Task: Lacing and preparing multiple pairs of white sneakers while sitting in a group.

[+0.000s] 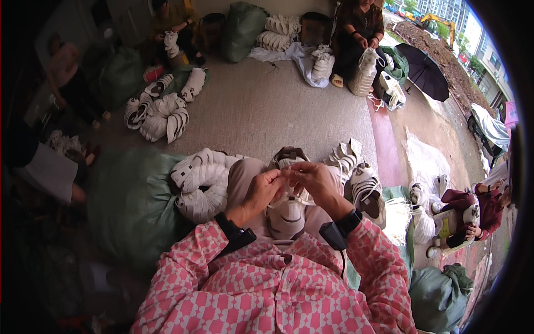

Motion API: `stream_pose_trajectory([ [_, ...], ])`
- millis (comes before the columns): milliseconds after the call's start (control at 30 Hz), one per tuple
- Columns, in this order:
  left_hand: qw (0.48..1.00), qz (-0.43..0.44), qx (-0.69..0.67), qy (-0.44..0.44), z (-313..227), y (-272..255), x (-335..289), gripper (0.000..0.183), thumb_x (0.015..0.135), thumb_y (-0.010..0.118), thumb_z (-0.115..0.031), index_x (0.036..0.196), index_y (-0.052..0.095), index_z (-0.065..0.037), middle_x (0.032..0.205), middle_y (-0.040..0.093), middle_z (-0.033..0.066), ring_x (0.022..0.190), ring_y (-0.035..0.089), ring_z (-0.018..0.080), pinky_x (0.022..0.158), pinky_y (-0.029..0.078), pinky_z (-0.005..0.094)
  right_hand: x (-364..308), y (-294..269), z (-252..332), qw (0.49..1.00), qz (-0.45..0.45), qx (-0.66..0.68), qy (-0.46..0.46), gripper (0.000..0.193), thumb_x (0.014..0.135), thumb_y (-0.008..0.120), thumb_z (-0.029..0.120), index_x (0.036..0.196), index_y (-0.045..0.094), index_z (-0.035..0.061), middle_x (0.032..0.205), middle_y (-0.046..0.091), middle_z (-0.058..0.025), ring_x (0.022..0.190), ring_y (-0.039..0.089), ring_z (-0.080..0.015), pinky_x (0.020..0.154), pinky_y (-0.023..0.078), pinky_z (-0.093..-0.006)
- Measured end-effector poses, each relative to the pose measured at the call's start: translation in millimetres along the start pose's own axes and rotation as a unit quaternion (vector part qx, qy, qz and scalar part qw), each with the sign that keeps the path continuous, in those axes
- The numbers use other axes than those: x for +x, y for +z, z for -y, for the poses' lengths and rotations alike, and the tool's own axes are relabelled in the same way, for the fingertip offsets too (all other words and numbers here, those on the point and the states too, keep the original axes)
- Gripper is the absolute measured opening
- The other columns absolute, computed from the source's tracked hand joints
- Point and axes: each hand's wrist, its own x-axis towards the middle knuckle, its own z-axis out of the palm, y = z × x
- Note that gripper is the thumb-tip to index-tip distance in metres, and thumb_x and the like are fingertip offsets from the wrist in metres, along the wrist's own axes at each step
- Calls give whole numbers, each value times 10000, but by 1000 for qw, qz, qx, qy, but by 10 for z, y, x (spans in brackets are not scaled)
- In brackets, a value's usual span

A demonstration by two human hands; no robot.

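Between my knees rests a white shoe upper point(286, 218), its dark-lined opening showing beyond my fingers. My left hand point(262, 190) and my right hand point(312, 181) meet just above it, thumbs and fingertips pinched together. A thin white shoelace point(286, 171) is held between them, its end mostly covered by the fingers. To the left of my leg curves a stack of nested white shoe uppers point(204, 192). On the right stand another nested stack point(345, 157) and a white upper with loose laces point(367, 192).
A bulging green sack point(130, 206) stands close on my left, another green sack point(442, 295) at lower right. White laces point(397, 220) lie on the right. Across the floor are more uppers point(161, 114), a black umbrella point(423, 69) and several seated people handling uppers.
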Motion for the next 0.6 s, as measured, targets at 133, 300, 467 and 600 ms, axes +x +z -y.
stream_pose_trajectory([
  [133,858,-70,297,413,-175,52,-153,88,869,567,-67,912,635,-32,864,624,69,824,613,222,740,501,315,14,-72,47,997,-53,-51,-20,208,878,647,186,912,632,-18,695,624,-57,543,557,-81,451,463,-195],
  [300,743,331,427,395,141,184,-313,347,824,627,-263,1031,585,12,1145,573,155,1135,532,298,970,428,366,-101,-121,206,995,-11,90,47,200,933,557,195,1002,522,11,858,652,-94,620,635,-156,501,496,-244],
  [467,760,351,434,334,142,162,-346,382,806,648,-275,1024,580,30,1154,569,169,1141,522,300,978,424,355,-338,-550,1248,971,-154,-47,-176,220,927,539,226,925,565,8,751,611,-77,573,601,-166,544,493,-285],
  [600,750,384,423,334,169,253,-246,377,799,657,-265,1011,578,36,1139,570,174,1123,525,309,962,434,359,-1087,-1698,2634,801,-298,-367,-368,405,966,438,214,1293,477,-22,1291,530,-142,1178,498,-196,1024,368,-331],
])
